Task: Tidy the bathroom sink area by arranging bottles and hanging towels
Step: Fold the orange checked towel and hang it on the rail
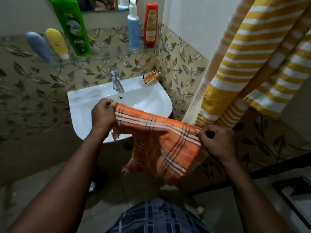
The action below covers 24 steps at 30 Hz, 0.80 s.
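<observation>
Left hand pinches one top corner of orange checked towel; right hand pinches other corner. Towel stretched between them in front of sink, lower half sagging, fringe loose.

Step judged: spreading towel for hanging. Keep top edge taut and level, shake out folds, drape evenly near yellow striped towel hanging at right.

Glass shelf above tap carries five bottles: blue, yellow, green, blue-white, red; contents not visible. Sink basin holds nothing; orange packet rests on rim.

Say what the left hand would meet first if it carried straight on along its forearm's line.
Probably the white ceramic sink, which the left hand holding the orange checked towel hovers over; beyond is the chrome tap. Depth is unclear.
</observation>
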Each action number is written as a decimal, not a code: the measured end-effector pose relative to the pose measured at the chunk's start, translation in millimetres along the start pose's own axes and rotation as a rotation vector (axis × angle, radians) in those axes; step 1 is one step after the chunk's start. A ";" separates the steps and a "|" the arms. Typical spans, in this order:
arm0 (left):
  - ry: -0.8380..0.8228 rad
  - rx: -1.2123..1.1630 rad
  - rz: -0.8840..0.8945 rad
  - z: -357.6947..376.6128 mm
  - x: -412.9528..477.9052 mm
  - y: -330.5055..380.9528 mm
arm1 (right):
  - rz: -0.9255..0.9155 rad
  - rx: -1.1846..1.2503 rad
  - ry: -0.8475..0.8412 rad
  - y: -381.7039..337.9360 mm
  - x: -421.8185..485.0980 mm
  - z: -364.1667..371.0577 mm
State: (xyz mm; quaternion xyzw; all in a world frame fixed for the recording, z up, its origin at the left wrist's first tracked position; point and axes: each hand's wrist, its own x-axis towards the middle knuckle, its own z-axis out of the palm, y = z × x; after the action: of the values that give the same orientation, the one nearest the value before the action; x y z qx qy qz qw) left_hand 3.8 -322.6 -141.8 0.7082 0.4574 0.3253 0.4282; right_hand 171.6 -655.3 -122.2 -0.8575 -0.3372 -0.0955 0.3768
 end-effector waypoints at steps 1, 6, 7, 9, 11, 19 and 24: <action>0.028 -0.003 -0.003 2.9 -1.5 1.3 | 0.010 -0.007 0.006 0.5 -1.4 3.0; 0.031 -0.012 0.025 6.7 -3.1 2.7 | -0.022 -0.058 0.074 0.7 1.2 0.5; 0.026 -0.007 0.031 8.4 -4.9 0.8 | -0.013 -0.082 0.074 1.7 0.1 0.6; 0.038 -0.001 0.044 10.0 -7.8 3.3 | 0.006 -0.087 0.110 4.8 2.0 -0.3; 0.032 -0.018 0.007 11.7 -6.9 1.8 | 0.029 -0.072 0.105 5.2 2.8 -0.7; 0.019 0.010 -0.004 11.9 -12.8 -1.4 | 0.101 -0.035 0.070 5.4 2.6 -4.6; 0.023 -0.037 -0.033 9.9 -14.0 -1.8 | 0.119 0.005 0.075 -2.1 5.1 -9.2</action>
State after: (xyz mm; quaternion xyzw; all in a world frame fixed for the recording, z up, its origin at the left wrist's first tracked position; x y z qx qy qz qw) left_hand 6.3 -338.1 -148.6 0.6887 0.4682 0.3347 0.4410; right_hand 175.0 -658.3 -112.4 -0.8708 -0.2714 -0.1044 0.3963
